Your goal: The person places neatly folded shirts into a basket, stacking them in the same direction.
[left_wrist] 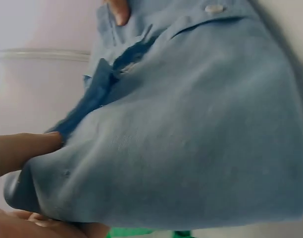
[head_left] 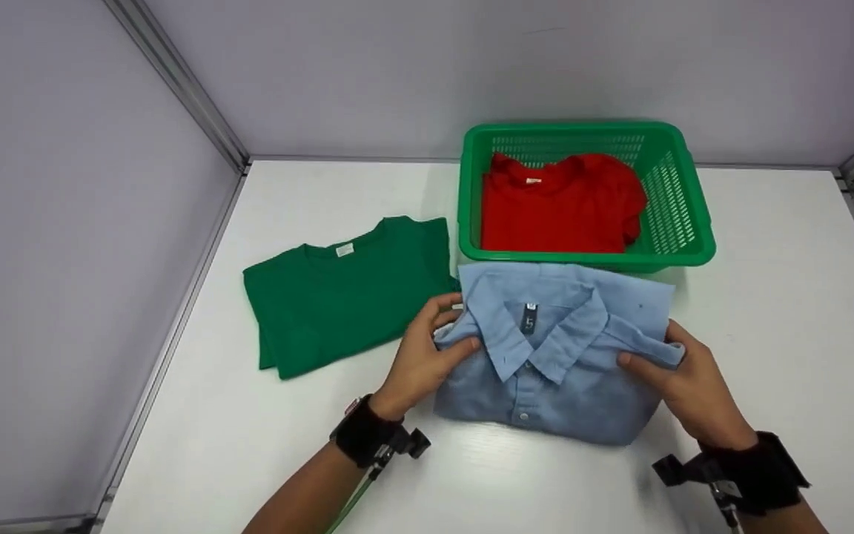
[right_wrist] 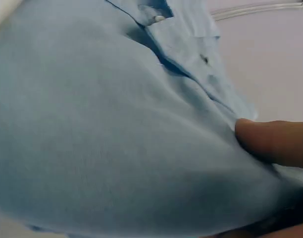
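A folded light blue button-up shirt (head_left: 545, 400) hangs between both hands in front of the basket, its collar and dark neck label facing up. My left hand (head_left: 427, 360) grips its left edge, thumb on top and fingers beneath. At the opposite edge my right hand (head_left: 694, 378) pinches the cloth the same way. In the left wrist view the thumb (left_wrist: 27, 148) presses on the shirt's fabric (left_wrist: 191, 129). The right wrist view shows the other thumb (right_wrist: 273, 141) on the cloth's edge, with the fingers below mostly hidden.
Behind the shirt stands a green plastic basket (head_left: 694, 248) with a folded red shirt (head_left: 560, 211) inside. To the left, a folded green T-shirt (head_left: 345, 297) lies on the white table (head_left: 197, 437). Grey panels (head_left: 368, 81) wall in the back and sides.
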`<state>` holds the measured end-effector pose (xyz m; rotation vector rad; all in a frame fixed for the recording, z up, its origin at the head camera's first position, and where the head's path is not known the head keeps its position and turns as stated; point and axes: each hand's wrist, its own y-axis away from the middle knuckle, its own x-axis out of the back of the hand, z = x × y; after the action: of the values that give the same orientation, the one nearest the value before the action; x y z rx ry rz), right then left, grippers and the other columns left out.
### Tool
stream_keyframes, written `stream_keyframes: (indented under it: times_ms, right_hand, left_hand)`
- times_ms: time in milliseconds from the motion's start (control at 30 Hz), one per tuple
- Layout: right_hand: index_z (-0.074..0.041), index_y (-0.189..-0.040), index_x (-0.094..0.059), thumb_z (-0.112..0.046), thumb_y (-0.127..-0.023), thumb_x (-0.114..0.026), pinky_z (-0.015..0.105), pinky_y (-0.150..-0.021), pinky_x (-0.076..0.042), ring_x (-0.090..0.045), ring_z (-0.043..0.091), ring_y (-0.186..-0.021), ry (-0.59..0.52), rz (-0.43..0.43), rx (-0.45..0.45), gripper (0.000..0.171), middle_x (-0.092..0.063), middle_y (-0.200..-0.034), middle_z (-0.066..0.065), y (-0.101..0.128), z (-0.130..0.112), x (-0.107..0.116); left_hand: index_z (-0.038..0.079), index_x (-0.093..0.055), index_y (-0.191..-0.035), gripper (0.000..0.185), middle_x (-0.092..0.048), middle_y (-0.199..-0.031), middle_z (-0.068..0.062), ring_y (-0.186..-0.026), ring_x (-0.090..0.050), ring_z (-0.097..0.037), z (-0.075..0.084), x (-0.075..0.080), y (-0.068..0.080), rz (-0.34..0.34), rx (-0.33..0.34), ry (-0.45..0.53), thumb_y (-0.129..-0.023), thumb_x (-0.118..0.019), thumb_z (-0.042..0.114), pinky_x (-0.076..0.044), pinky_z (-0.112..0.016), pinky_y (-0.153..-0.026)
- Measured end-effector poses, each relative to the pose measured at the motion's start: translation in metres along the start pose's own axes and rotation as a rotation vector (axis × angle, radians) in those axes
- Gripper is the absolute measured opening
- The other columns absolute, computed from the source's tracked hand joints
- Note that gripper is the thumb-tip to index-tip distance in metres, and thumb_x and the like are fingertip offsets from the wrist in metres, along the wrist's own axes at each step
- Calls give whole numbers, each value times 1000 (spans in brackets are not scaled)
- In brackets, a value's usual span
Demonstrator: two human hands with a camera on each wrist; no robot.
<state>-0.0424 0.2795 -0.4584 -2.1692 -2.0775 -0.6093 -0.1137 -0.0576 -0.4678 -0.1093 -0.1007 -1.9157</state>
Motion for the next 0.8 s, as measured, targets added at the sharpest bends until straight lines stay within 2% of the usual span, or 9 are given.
stream_keyframes:
  times_ms: [167,333,500,600,733,800]
  right_hand:
    - [-7,-156,-48,-13,-95,-80,8,-100,-44,-54,-4,-129,51,177,189,68,-59,-146,-5,-11,-20,11]
    - [-9,-152,-53,-6,-95,-78,13,-101,-46,-58,1,-127,69,266,327,62,-62,-140,-8,-29,-45,27]
    - [-9,-149,-56,-2,-94,-77,17,-99,-48,-61,6,-124,24,296,418,59,-65,-135,-7,-53,-73,44]
    - [-7,-143,-60,1,-92,-78,18,-98,-50,-64,10,-119,-82,286,467,55,-67,-131,-3,-69,-89,53]
    - [-7,-141,-62,2,-90,-79,18,-96,-50,-65,13,-117,-141,257,494,54,-69,-129,0,-88,-105,62]
    - [-9,-142,-62,0,-91,-80,17,-95,-51,-65,12,-117,-124,244,480,55,-69,-130,-1,-96,-111,66]
  left_hand:
    - [-2,-52,-145,55,-61,-145,-21,-135,-61,-34,21,0,-23,51,-237,-49,-94,-73,-1,-51,-38,-109]
    - [-3,-52,-144,53,-64,-140,-22,-131,-65,-33,47,3,-54,64,-371,-76,-95,-72,-3,-53,-38,-108]
    - [-4,-52,-145,52,-62,-141,-23,-134,-63,-33,71,7,-87,80,-471,-59,-96,-70,-3,-53,-35,-108]
    - [-6,-51,-145,52,-61,-142,-24,-136,-60,-33,82,10,-104,86,-515,-32,-97,-69,-4,-51,-34,-110]
    - [-7,-50,-146,52,-59,-145,-24,-139,-58,-32,92,12,-121,94,-520,-9,-97,-68,-5,-50,-34,-111]
    - [-6,-49,-147,52,-58,-146,-24,-140,-57,-31,94,12,-129,101,-503,4,-98,-68,-5,-49,-33,-112]
